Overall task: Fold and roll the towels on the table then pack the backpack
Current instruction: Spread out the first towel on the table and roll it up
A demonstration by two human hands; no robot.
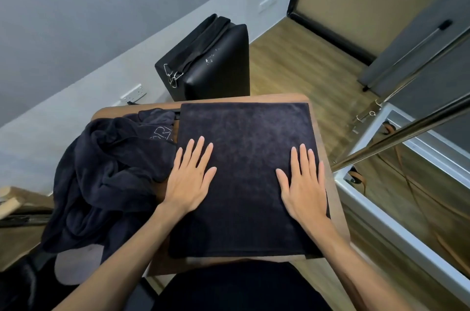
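A dark navy towel [244, 137] lies folded flat in a neat rectangle on a small wooden table [328, 158]. My left hand [189, 178] rests palm down on the towel's left side, fingers spread. Palm down as well, my right hand [302, 183] presses on the right side near the towel's edge. Neither hand grips anything. A crumpled heap of dark cloth [101, 178] with pale lettering spills over the table's left edge. I cannot tell whether the heap holds a backpack.
A black padded case [211, 64] with a strap and metal clips stands on the wooden floor behind the table. A glass and metal frame [396, 183] runs close along the table's right side. A wall socket [133, 94] sits low on the left wall.
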